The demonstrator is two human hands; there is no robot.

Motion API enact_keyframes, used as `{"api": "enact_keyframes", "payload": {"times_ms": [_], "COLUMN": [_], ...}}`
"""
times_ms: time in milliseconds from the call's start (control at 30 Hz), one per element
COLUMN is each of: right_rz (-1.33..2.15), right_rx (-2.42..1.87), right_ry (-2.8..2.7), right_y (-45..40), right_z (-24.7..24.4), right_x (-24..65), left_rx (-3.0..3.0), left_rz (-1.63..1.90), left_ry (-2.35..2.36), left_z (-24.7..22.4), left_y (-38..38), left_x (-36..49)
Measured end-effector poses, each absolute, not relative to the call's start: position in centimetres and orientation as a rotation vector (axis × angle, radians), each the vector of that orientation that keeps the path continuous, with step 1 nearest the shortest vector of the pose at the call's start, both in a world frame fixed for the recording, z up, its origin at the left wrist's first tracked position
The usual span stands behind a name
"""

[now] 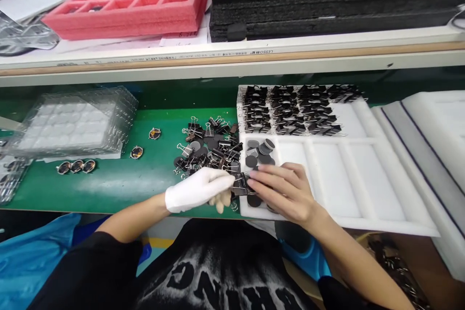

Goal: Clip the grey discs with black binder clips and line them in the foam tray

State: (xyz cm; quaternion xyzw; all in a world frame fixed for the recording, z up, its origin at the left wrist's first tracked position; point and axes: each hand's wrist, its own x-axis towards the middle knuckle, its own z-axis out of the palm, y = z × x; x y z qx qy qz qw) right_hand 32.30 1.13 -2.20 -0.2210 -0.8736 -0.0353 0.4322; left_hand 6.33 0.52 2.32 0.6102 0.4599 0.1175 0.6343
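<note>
A black binder clip (239, 185) is pinched in the fingers of my left hand (203, 188), which wears a white glove with bare-looking fingertips below. From the other side my bare right hand (285, 191) meets the clip, its fingers bent together; what lies under them is hidden. Both hands are over the left edge of a white foam tray (392, 218). Dark round discs (260, 151) lie in the tray compartment just beyond my right fingers. A loose heap of binder clips and discs (209, 147) spreads over the green table behind my left hand.
Rows of clipped pieces (290, 109) fill the tray's far side. On the green table (145, 179) lie several small round parts (77, 166) and a stack of clear plastic trays (76, 123). A shelf edge (181, 65) crosses above, carrying pink foam (127, 22) and black foam sheets (327, 0).
</note>
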Motion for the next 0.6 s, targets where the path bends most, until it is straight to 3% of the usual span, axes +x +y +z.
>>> {"api": "enact_keyframes", "payload": {"times_ms": [67, 200, 333, 467, 600], "right_rz": [0.124, 0.891, 1.265, 1.201, 0.622], "right_rx": [-0.776, -1.081, -1.129, -1.147, -1.419], "right_ry": [-2.162, -2.033, -1.981, -1.972, -1.868], "right_y": [1.1, 1.2, 1.6, 4.2, 10.7], "right_z": [-2.2, -2.1, -1.7, -0.9, -0.8], "right_x": [33.3, 34.4, 34.3, 38.2, 48.2], "left_rx": [1.491, 1.760, 2.155, 2.474, 2.656], "left_rz": [0.287, 0.243, 0.207, 0.365, 0.852], "left_ry": [1.109, 1.226, 1.147, 1.228, 1.435], "left_z": [2.5, 2.6, 2.4, 1.2, -3.1], "left_y": [1.0, 1.7, 2.1, 1.1, -2.1], "left_x": [6.9, 7.7, 8.8, 7.5, 2.0]}}
